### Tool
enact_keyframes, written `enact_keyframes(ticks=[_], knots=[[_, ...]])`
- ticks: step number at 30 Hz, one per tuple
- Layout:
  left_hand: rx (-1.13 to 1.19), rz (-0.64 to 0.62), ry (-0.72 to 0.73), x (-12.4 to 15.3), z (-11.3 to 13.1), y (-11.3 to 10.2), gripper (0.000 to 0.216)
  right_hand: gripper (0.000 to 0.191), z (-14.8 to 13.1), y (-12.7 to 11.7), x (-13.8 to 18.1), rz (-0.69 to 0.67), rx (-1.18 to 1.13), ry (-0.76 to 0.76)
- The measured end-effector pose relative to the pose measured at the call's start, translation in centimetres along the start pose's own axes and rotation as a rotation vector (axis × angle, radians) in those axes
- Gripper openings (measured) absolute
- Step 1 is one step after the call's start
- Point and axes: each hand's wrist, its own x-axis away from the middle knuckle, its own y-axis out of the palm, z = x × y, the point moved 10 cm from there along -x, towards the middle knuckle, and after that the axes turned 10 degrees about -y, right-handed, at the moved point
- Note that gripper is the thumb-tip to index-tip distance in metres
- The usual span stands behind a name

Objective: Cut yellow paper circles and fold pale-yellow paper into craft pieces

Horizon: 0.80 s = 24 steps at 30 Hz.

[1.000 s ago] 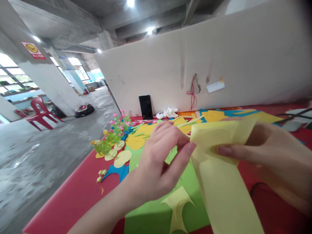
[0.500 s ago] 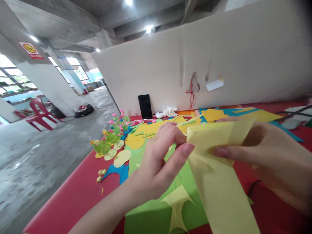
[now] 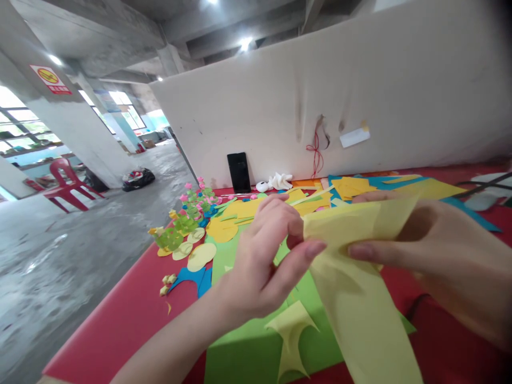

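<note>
A long strip of pale yellow paper [image 3: 368, 314] hangs in front of me, its top end folded over. My left hand [image 3: 264, 261] pinches the strip's upper left edge between thumb and fingers. At the upper right, the folded top sits in the grip of my right hand [image 3: 436, 256], thumb on the near face, fingers behind. Both hands are held above a red table [image 3: 120, 320]. Under them lie a green paper sheet [image 3: 256, 352] and a pale yellow cut-out scrap [image 3: 292, 333].
Yellow paper discs [image 3: 200, 256], blue scraps [image 3: 190, 280] and small paper flowers [image 3: 192, 210] lie at the table's left. Orange and blue sheets [image 3: 352, 188] lie at the back. A black phone [image 3: 239, 172] leans on the white partition [image 3: 360, 96]. A red chair [image 3: 66, 184] stands far left.
The paper's top edge has shifted slightly left and my left thumb has slid a little along the fold. The view has dipped a touch.
</note>
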Motion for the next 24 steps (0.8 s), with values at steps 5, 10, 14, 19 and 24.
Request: enact_keyframes(ticks=[5,10,14,19,24], knots=[[-0.018,0.061,0.043,-0.1,0.2,-0.1,0.019,0.029,0.6,-0.6,0.1,0.05,0.032,0.034],[0.036,0.073,0.019,0.0,-0.2,-0.2,0.02,0.027,0.4,-0.4,0.0,0.019,0.028,0.028],[0.032,0.125,0.032,0.0,-0.3,-0.6,0.015,0.027,0.1,0.0,0.0,0.0,-0.008,0.029],[0.073,0.246,0.054,0.0,0.0,-1.1,0.02,0.034,0.4,0.3,0.0,0.073,-0.092,0.137],[0.299,0.261,-0.081,-0.2,-1.6,-1.4,0.026,0.042,0.2,0.2,0.2,0.144,-0.131,0.169]])
